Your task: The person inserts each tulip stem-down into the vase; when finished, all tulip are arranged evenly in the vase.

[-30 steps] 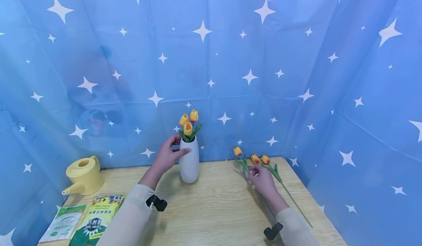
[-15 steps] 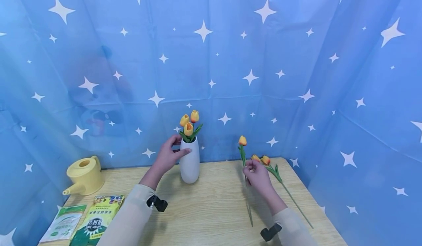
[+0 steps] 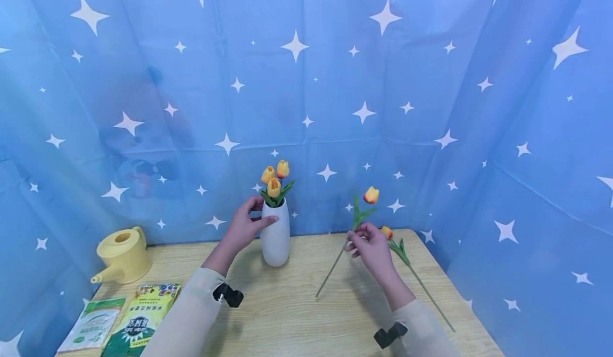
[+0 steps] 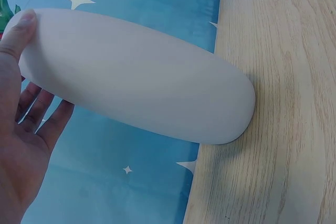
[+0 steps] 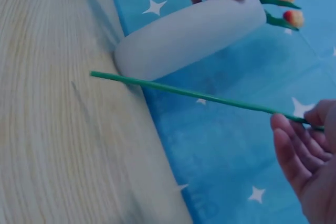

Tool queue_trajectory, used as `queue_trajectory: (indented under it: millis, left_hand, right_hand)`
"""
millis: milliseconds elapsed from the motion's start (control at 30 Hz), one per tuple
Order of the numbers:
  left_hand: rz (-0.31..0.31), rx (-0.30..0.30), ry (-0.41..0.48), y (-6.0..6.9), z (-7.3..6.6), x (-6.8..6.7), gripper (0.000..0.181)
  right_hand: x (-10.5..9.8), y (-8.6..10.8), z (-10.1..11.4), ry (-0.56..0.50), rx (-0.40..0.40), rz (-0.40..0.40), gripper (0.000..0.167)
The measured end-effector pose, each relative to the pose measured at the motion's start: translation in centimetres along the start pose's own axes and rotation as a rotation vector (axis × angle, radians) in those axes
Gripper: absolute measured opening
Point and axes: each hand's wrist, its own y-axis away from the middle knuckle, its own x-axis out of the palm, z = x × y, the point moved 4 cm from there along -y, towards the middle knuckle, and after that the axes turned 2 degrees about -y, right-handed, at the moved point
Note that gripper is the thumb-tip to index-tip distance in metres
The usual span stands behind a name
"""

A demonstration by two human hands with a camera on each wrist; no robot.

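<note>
A white vase point(image 3: 275, 240) stands upright near the table's back edge, with several yellow-orange tulips point(image 3: 274, 188) and green leaves rising from its mouth. My left hand point(image 3: 242, 224) grips the vase near its rim, thumb on the front side. To the right, my right hand point(image 3: 371, 245) pinches the green stem point(image 5: 210, 98) of a single tulip point(image 3: 371, 195) between thumb and fingers. That stem slants, its bare end pointing down-left toward the vase and its bloom up-right. Another tulip point(image 3: 387, 233) lies on the table beyond the right hand, its stem reaching toward the right edge.
A yellow watering can point(image 3: 123, 256) stands at the table's back left. In front of it lie a white-and-green packet point(image 3: 93, 323) and a yellow-and-green bag point(image 3: 142, 320). A blue starred curtain point(image 3: 306, 107) hangs behind the wooden table point(image 3: 297, 314).
My right hand has lifted one tulip off the table and tilted it, so its lower stem end swings left toward the vase. The left hand stays on the vase.
</note>
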Motion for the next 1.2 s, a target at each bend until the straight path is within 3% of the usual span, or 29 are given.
queue_trajectory:
  millis: [333,1200]
  left_hand:
    - [0.005,-0.003,-0.001,0.1,-0.1,0.0,0.059]
    - [0.011,-0.008,-0.003,0.0,-0.1,0.0,0.058]
  right_hand:
    - [0.3,-0.5,1.6,-0.028,-0.082,-0.036,0.02]
    - [1.3,-3.0,10.3,-0.167,-0.354,-0.197,0.03]
